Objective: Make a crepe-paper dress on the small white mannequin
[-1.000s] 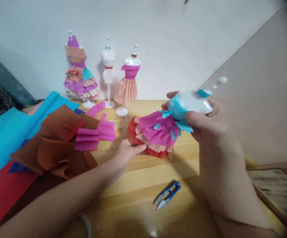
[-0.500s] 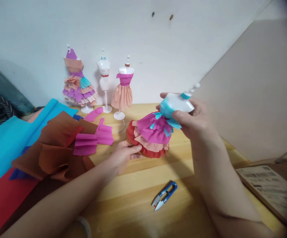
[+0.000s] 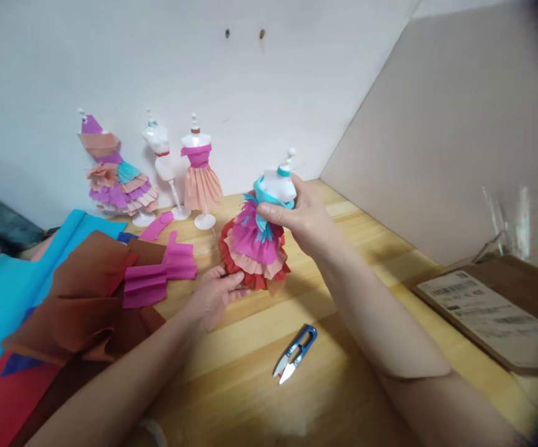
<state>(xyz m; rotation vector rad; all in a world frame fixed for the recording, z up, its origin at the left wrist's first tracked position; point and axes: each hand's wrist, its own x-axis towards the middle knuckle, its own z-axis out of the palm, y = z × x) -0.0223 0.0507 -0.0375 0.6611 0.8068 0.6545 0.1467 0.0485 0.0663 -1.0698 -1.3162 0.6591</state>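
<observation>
A small white doll mannequin (image 3: pixel 278 184) wears a crepe-paper dress (image 3: pixel 255 244) with a turquoise top and tiers of magenta, peach and red. My right hand (image 3: pixel 296 214) is closed around its upper body, the thumb lying across the turquoise waist. Low on the left, my left hand (image 3: pixel 222 290) pinches the red hem between thumb and fingers. The mannequin stands nearly upright above the table; its base is hidden under the skirt. Thread snips (image 3: pixel 295 354) with a blue handle lie on the wood in front of it.
Three more mannequins stand by the wall: one in a ruffled dress (image 3: pixel 120 186), one mostly bare (image 3: pixel 162 162), one in a magenta and peach dress (image 3: pixel 202 180). Crepe paper, brown (image 3: pixel 82 285), turquoise (image 3: pixel 3 285) and magenta (image 3: pixel 159 273), covers the left side. A labelled cardboard package (image 3: pixel 492 316) lies right.
The held mannequin has swung from leaning right to nearly upright, my right hand turning with it. My left hand still pinches the hem. The whole view has shifted somewhat.
</observation>
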